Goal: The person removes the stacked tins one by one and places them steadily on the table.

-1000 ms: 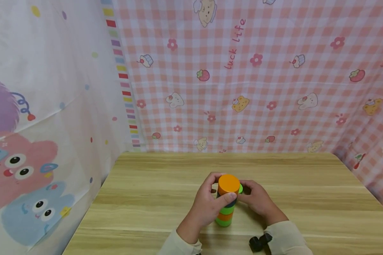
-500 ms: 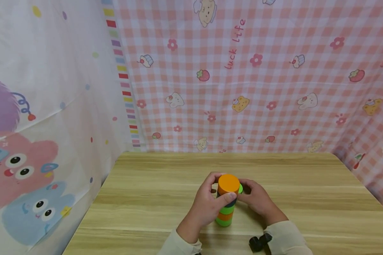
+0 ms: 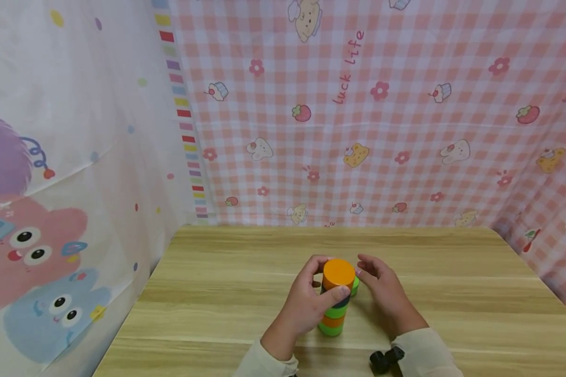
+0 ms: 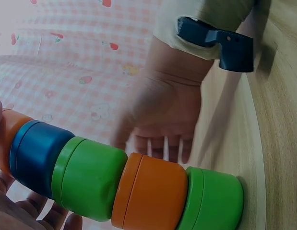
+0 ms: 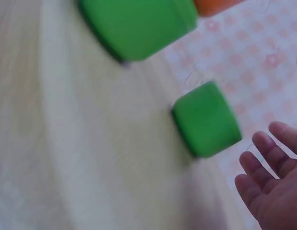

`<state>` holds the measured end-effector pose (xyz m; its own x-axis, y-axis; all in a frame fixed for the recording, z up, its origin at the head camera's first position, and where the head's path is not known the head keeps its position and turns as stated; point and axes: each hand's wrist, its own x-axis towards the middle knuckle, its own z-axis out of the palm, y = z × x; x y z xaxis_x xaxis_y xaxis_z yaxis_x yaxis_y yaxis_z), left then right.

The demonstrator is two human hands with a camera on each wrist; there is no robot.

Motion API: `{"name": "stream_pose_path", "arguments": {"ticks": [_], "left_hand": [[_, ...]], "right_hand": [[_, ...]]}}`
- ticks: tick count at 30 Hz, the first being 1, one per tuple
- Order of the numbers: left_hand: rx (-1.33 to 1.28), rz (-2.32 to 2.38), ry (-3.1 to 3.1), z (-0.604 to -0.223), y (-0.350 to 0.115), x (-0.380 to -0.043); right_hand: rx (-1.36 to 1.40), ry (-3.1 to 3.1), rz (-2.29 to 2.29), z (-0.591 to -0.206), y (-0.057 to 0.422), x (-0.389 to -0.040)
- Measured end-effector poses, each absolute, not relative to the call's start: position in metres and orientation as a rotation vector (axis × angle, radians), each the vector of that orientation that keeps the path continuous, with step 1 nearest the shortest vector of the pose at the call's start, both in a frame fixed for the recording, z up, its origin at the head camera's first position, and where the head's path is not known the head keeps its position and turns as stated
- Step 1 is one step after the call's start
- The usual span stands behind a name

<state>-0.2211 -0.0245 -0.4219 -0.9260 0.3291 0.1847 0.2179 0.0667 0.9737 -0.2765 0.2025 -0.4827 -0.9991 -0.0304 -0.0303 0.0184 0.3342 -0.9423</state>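
Note:
A tower of several cylindrical blocks stands upright on the table: an orange top block [image 3: 338,272], a dark blue block [image 4: 41,145], a green block [image 4: 89,178], an orange block [image 4: 150,191] and a green bottom block [image 3: 330,327]. My left hand [image 3: 306,303] grips the tower near its top, thumb in front and fingers behind. A lone green block [image 5: 207,120] stands on the table just behind the tower, partly hidden by it in the head view. My right hand [image 3: 384,293] is beside that block with fingers extended, apart from the tower and holding nothing.
The wooden table [image 3: 217,293] stretches out around the tower. At its back hangs a pink checked cloth [image 3: 330,131], with a white patterned cloth [image 3: 122,157] on the left. A black camera mount [image 3: 385,359] sits at the right wrist.
My right hand has let go of the tower's side and drawn back to the right, its fingers straightening. The left hand and the tower have stayed in place.

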Motion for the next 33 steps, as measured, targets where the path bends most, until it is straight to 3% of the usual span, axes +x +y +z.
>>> {"name": "stream_pose_path", "arguments": {"ticks": [15,33], "left_hand": [[0.598,2.021,2.221,-0.422,-0.025,-0.222],[0.642,2.028,2.224,-0.425,-0.028,-0.224]], "right_hand": [[-0.318,2.526,-2.047,-0.423,0.188,-0.245],[-0.826,2.43,-2.231,-0.399,0.18,-0.22]]}}
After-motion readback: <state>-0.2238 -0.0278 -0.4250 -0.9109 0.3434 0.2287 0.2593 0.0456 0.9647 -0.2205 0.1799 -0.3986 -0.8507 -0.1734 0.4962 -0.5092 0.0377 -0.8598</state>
